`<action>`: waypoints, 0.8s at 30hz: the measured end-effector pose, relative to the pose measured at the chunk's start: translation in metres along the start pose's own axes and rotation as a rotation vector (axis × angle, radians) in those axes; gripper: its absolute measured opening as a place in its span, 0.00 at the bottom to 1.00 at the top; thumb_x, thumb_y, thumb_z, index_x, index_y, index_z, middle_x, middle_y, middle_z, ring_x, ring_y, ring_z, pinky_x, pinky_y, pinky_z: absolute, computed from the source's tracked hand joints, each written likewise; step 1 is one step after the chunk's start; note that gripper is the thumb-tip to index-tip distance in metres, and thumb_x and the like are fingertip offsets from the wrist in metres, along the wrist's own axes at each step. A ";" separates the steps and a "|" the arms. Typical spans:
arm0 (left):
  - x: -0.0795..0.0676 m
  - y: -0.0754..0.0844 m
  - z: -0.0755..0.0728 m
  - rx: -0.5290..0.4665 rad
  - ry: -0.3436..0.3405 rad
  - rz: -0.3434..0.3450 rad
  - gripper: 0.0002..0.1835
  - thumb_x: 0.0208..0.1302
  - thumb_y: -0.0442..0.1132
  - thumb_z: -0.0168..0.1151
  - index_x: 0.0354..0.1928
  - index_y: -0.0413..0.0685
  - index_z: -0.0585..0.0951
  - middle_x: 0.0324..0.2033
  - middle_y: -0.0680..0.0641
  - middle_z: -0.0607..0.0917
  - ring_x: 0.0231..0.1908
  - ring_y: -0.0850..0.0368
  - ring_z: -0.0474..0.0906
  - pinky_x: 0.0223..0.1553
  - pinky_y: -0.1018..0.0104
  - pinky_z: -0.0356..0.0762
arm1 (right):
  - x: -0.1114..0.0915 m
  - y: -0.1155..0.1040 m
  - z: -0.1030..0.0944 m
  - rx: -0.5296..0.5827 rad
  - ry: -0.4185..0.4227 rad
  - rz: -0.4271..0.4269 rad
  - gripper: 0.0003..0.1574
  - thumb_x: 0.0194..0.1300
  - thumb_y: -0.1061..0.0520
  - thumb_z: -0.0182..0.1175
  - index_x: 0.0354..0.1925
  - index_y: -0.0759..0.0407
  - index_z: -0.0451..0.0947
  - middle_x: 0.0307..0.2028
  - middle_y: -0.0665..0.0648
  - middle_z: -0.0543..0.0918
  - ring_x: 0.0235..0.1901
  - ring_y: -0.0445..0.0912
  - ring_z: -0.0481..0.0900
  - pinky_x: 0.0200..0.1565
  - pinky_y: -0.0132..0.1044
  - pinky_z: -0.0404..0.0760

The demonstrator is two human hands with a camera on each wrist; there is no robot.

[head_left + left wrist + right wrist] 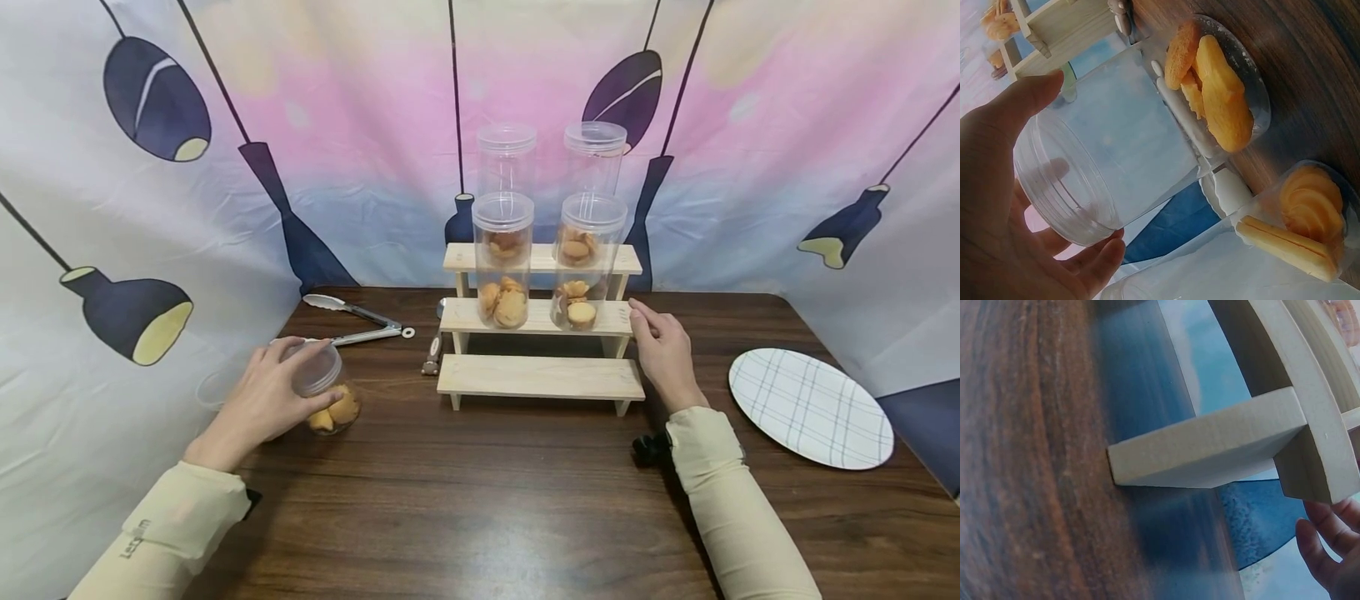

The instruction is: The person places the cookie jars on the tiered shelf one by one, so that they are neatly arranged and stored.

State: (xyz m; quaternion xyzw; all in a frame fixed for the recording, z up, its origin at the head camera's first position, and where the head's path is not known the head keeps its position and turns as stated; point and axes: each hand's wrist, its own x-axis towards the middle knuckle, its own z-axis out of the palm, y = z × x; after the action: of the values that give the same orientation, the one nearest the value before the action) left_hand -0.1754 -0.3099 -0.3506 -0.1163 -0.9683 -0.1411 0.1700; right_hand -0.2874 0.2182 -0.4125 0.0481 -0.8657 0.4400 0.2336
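My left hand (268, 398) grips a clear lidded plastic jar (332, 392) by its lid end, with thumb and fingers on opposite sides. The jar stands on the table, with golden cookies (1219, 94) at its bottom. A second clear jar with cookies (1310, 209) stands beside it in the left wrist view, mostly hidden by the hand in the head view. My right hand (666, 354) is at the right end of the three-tier wooden stand (540, 375). Its fingertips touch or nearly touch the end of the middle shelf, and it holds nothing.
On the stand, two cookie jars (504, 258) occupy the middle shelf and two more (596, 175) the top one. Metal tongs (367, 325) lie behind the left hand. A brown-handled utensil (432, 354) lies left of the stand. A white checked oval plate (810, 408) sits at the right.
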 end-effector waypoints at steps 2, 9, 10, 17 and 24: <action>0.000 0.000 0.000 -0.002 0.002 0.000 0.40 0.51 0.54 0.77 0.66 0.49 0.76 0.57 0.31 0.72 0.51 0.30 0.66 0.45 0.36 0.67 | 0.000 0.000 0.000 0.001 -0.004 0.001 0.29 0.79 0.41 0.45 0.68 0.51 0.74 0.42 0.64 0.78 0.41 0.55 0.75 0.44 0.47 0.72; 0.001 0.001 -0.001 -0.006 -0.003 -0.001 0.40 0.51 0.55 0.77 0.66 0.49 0.76 0.56 0.31 0.72 0.50 0.31 0.67 0.44 0.38 0.68 | 0.000 0.000 -0.001 0.000 -0.003 -0.003 0.30 0.79 0.41 0.45 0.68 0.52 0.74 0.42 0.64 0.78 0.40 0.54 0.75 0.43 0.46 0.72; 0.001 0.001 -0.001 -0.006 -0.006 -0.003 0.40 0.52 0.55 0.77 0.66 0.49 0.76 0.56 0.31 0.72 0.50 0.31 0.67 0.45 0.38 0.68 | 0.000 0.000 -0.001 0.000 -0.004 -0.003 0.30 0.79 0.41 0.45 0.68 0.52 0.74 0.42 0.64 0.78 0.40 0.54 0.75 0.43 0.46 0.72; -0.001 0.000 -0.002 -0.024 -0.024 -0.018 0.40 0.52 0.56 0.77 0.66 0.48 0.76 0.57 0.31 0.72 0.52 0.32 0.66 0.47 0.38 0.67 | -0.001 0.000 0.000 0.007 -0.010 0.003 0.30 0.79 0.41 0.45 0.68 0.52 0.74 0.43 0.65 0.78 0.41 0.54 0.75 0.45 0.47 0.72; -0.001 -0.001 -0.003 -0.039 -0.015 -0.011 0.39 0.52 0.56 0.77 0.65 0.47 0.77 0.57 0.31 0.71 0.53 0.31 0.66 0.47 0.39 0.66 | -0.001 -0.001 -0.001 0.010 -0.001 0.001 0.29 0.78 0.41 0.46 0.68 0.51 0.74 0.44 0.65 0.78 0.42 0.55 0.76 0.46 0.48 0.73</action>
State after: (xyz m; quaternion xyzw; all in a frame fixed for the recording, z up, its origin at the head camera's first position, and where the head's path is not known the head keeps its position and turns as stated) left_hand -0.1742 -0.3119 -0.3485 -0.1153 -0.9673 -0.1601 0.1595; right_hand -0.2863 0.2181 -0.4122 0.0490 -0.8637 0.4444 0.2329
